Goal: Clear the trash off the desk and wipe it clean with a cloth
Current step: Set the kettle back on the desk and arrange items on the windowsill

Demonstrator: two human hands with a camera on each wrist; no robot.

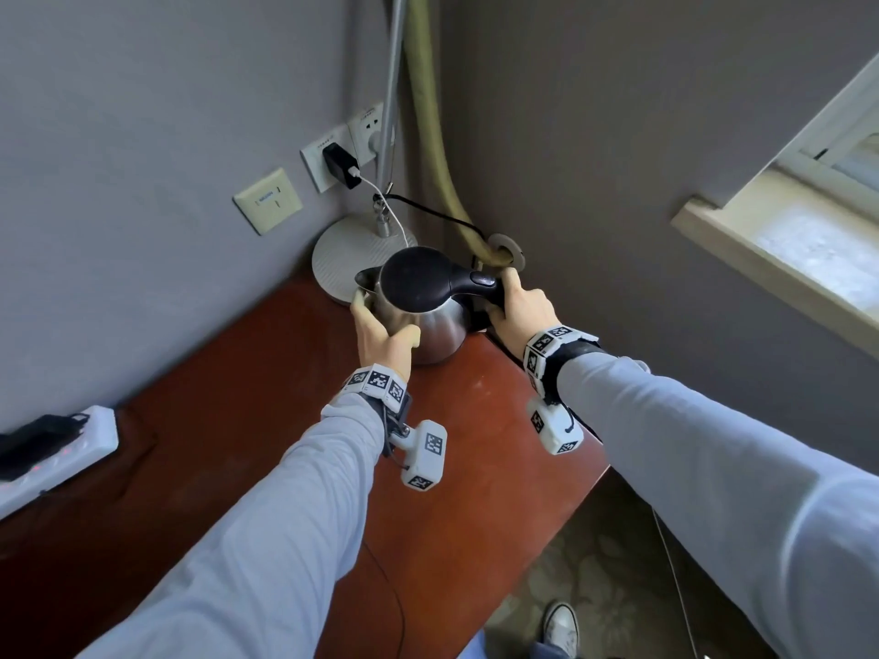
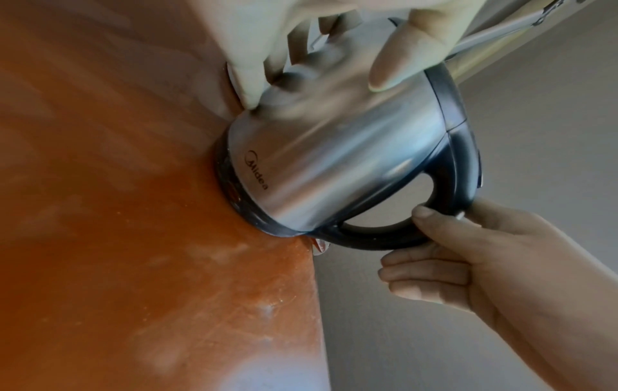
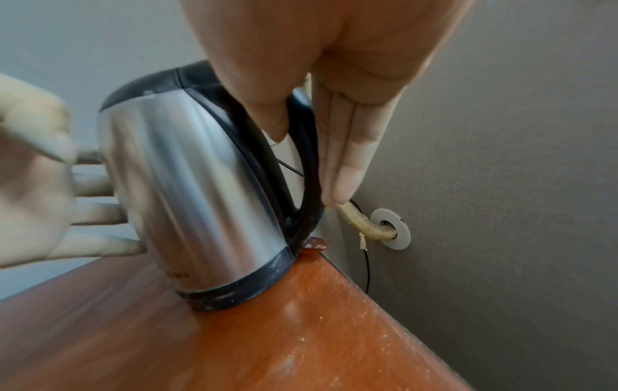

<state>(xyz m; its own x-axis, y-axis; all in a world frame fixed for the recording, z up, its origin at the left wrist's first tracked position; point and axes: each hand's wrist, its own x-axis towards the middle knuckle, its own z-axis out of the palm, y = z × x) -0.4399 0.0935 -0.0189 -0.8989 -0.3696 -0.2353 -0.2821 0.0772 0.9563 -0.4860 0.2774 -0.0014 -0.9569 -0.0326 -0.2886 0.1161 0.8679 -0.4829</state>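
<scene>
A steel kettle (image 1: 423, 325) (image 2: 334, 158) (image 3: 187, 185) with a black lid and handle stands at the far right corner of the reddish-brown desk (image 1: 238, 444) (image 2: 100, 238) (image 3: 301, 330). My left hand (image 1: 380, 335) (image 2: 314, 92) (image 3: 33, 172) lies against the kettle's left side, fingers straight and spread, thumb on the near side. My right hand (image 1: 518, 306) (image 2: 434, 251) (image 3: 307, 164) pinches the black handle, with the thumb inside the loop and the fingers along its outside. Pale dust and specks show on the desk near the kettle. No cloth or trash is in view.
A round white lamp base (image 1: 352, 259) stands in the corner just behind the kettle. Wall sockets with a black charger (image 1: 340, 166) are above it. A taped hose (image 1: 437, 159) enters a wall hole (image 3: 391, 228) beside the handle. A white power strip (image 1: 57, 449) lies at the desk's left.
</scene>
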